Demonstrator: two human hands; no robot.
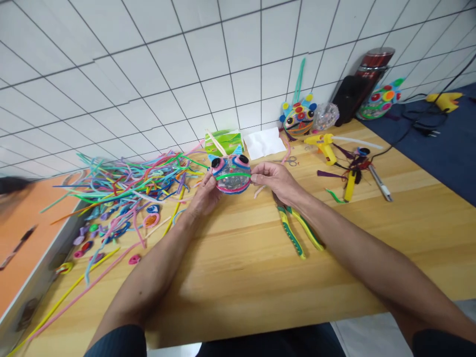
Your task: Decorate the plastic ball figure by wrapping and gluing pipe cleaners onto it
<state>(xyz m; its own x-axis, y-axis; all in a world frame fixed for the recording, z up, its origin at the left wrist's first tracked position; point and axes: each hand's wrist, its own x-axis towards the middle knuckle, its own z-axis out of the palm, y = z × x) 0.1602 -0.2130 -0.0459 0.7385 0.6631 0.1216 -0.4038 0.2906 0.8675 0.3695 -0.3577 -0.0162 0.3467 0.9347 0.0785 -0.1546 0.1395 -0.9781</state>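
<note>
Between my two hands is a round clear ornament (234,182) decorated as a creature's face, with dark round eyes, blue pointed ears and a green pipe cleaner across its front. My left hand (207,194) grips its left side, the fingers closed at the rim. On the other side, my right hand (274,179) pinches near the right end of the green pipe cleaner, against the ornament's edge. Green-and-yellow-handled pliers (292,232) lie on the table under my right wrist, their jaws partly hidden.
A heap of colourful pipe cleaners (137,183) covers the table's left. Behind stand a green packet (225,143), white paper (265,143) and a finished ornament (298,119). At right lie a yellow glue gun (323,147), a yellow cutter (349,186) and a pen (380,182).
</note>
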